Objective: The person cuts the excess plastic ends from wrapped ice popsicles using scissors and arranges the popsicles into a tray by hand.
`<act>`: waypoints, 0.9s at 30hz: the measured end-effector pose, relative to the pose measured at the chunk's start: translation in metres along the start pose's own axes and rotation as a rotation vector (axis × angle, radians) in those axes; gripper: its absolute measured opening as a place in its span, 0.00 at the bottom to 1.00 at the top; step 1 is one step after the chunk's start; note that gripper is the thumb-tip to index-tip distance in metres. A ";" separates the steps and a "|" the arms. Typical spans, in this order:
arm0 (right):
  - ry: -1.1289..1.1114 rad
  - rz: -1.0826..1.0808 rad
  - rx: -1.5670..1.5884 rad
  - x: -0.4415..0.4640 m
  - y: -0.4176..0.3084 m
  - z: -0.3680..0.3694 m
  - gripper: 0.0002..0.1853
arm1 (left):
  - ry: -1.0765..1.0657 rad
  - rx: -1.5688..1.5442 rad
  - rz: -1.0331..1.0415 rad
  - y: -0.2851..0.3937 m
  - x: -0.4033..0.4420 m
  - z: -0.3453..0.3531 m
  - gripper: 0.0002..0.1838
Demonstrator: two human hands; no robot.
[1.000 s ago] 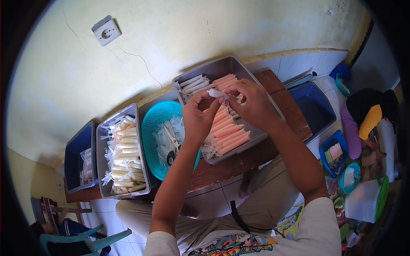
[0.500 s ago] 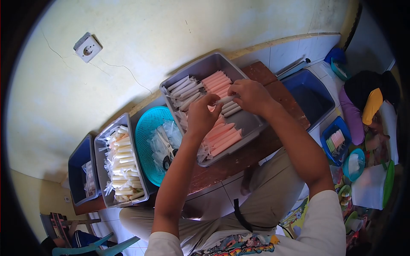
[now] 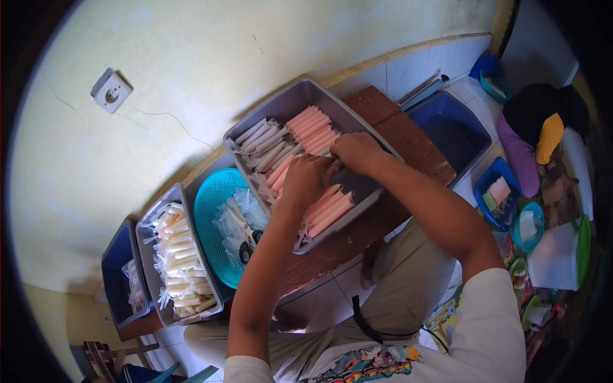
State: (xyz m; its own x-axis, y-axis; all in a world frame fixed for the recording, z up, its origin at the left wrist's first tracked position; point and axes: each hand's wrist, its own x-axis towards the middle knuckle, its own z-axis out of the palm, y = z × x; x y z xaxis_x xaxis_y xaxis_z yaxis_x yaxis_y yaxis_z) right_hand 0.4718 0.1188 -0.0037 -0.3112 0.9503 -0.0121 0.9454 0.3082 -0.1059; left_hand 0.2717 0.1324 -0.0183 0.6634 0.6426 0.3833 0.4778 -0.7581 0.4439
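A grey tray (image 3: pixel 377 136) holds rows of slim ice pops in clear plastic sleeves. Pink ice pops (image 3: pixel 309 121) fill its far middle, white ice pops (image 3: pixel 258 137) lie at its left, and more pink ice pops (image 3: pixel 329 214) are along the near side. Both of my hands are down inside the tray with fingers closed. My left hand (image 3: pixel 310 180) is curled over the middle rows, its fingertips partly hidden. My right hand (image 3: pixel 359 153) pinches beside it, knuckles up. Between them a white ice pop (image 3: pixel 327 152) shows only in part, mostly covered by my fingers.
Left of the tray stands a turquoise basket (image 3: pixel 205 210) with plastic sleeves and scissors (image 3: pixel 246 239). Beyond it are a grey tray of cream-coloured ice pops (image 3: pixel 182 255) and a dark blue bin (image 3: pixel 115 255). A blue tub (image 3: pixel 469 134) lies right; another person (image 3: pixel 520 150) sits on the floor.
Both hands have gone down from above the tray into its middle rows, bringing the white ice pop they held between them. My left hand's fingers have curled in. The view has shifted slightly.
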 end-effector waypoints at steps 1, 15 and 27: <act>0.005 0.006 -0.023 0.003 0.002 0.004 0.10 | -0.007 -0.004 0.008 -0.003 0.000 0.002 0.11; -0.034 0.011 -0.109 0.010 0.002 0.018 0.08 | -0.296 0.082 -0.087 -0.008 -0.006 0.004 0.31; -0.032 0.090 -0.090 0.011 0.003 0.029 0.08 | -0.365 0.083 -0.110 0.001 -0.005 -0.001 0.32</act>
State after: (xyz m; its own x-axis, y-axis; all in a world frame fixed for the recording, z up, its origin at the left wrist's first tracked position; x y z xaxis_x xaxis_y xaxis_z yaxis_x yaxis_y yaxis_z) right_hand 0.4679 0.1290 -0.0333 -0.2267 0.9727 -0.0492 0.9740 0.2263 -0.0133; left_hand 0.2683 0.1282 -0.0194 0.7601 0.6496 0.0169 0.5922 -0.7031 0.3936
